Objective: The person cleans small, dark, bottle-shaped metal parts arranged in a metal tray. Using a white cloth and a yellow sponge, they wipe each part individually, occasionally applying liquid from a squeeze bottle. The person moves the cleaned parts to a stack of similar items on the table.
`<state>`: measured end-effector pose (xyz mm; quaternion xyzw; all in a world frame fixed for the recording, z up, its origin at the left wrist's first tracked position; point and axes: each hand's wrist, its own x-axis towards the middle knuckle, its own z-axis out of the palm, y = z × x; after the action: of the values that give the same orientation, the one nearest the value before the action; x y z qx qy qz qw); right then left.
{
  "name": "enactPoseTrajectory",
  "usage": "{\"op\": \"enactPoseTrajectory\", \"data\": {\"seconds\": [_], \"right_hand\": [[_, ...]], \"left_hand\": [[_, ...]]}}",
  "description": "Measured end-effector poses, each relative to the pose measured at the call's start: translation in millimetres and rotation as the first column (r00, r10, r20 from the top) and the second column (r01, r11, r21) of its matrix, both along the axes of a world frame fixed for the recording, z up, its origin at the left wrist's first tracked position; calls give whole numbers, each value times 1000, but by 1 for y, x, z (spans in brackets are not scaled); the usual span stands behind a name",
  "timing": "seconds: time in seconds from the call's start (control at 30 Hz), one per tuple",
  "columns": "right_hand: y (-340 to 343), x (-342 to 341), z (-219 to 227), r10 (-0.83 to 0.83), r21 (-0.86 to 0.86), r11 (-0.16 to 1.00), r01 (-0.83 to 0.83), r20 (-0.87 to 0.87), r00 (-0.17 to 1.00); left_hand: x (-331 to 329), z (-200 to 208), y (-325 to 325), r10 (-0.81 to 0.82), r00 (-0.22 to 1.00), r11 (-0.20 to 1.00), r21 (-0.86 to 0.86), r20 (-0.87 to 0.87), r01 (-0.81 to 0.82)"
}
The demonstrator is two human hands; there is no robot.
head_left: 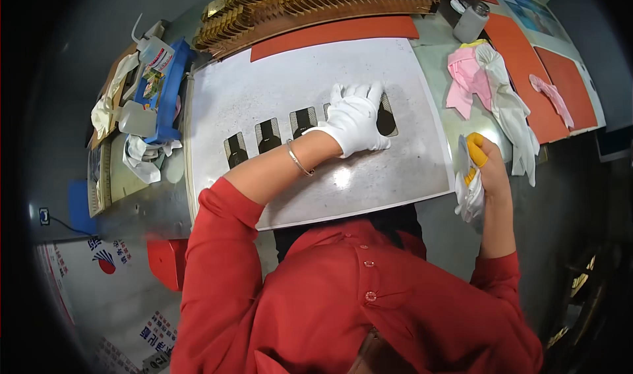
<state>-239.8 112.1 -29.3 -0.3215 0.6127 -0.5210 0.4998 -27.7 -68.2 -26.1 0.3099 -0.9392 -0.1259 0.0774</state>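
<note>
Partly beneath the spread left grip (355,120) lies a dark plate (389,121); right grip (489,166) clutches cloth (469,201).

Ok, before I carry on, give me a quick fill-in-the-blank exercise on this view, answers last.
1. The glove on the left hand is coloured ____.
2. The right hand, holding a crumpled white item, wears finger covers coloured ____.
3. The bracelet is on the person's ____ arm.
4. The grey bottle stands to the ____ of the brown rack.

Missing words: white; yellow; left; right.
</note>
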Motion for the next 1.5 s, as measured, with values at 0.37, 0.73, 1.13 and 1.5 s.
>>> {"op": "enactPoseTrajectory", "data": {"seconds": [0.37,0.73,1.13,1.5], "right_hand": [[4,-30,-47,-56,-112,991,70,123,991],[6,-32,-47,-55,-107,992,65,96,994],[6,-32,-51,-53,-140,988,64,81,995],[5,-28,-44,-74,-116,990,83,75,994]], "left_hand": [[-24,31,24,-238,927,917,-247,292,313],[-17,4,17,-112,946,994,-26,-305,109],[48,13,-1,59,987,998,30,149,-64],[41,29,15,-72,989,971,-219,129,99]]}}
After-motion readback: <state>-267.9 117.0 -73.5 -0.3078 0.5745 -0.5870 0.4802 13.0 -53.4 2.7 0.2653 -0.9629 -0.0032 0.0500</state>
